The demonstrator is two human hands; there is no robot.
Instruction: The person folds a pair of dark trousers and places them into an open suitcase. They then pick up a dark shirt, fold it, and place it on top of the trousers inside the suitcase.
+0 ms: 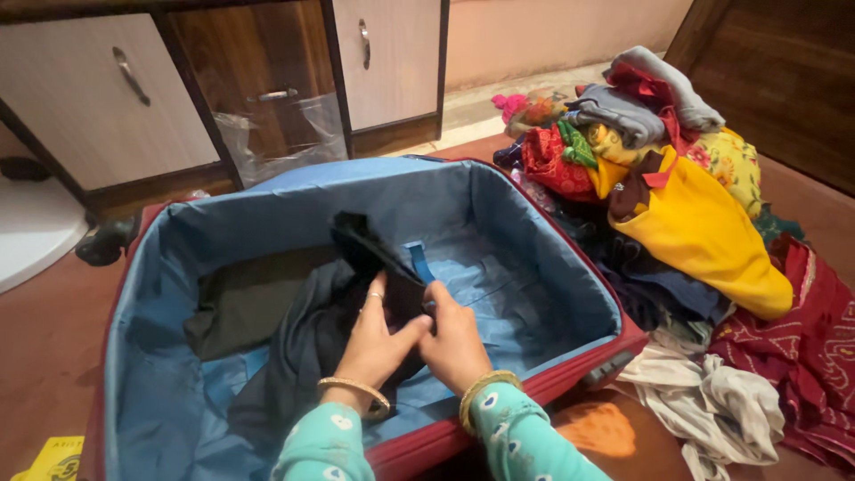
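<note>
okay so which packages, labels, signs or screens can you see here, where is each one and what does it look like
Yellow packet or card: on the floor at the bottom left corner, beside the red suitcase; flat, bright yellow with dark print, partly cut off by the picture edge.
Clear plastic bag: against the wooden cabinet behind the suitcase; crumpled, see-through, unmarked.
No signs or screens in view.

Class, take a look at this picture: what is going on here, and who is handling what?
A person kneels over an open red suitcase with a blue lining. Both hands, the left hand and the right hand, grip a dark garment lying inside it, beside a blue strap. Another dark folded piece already lies against the far left wall. To the right, a pile of colourful clothes sits on the floor, outside the suitcase.
</note>
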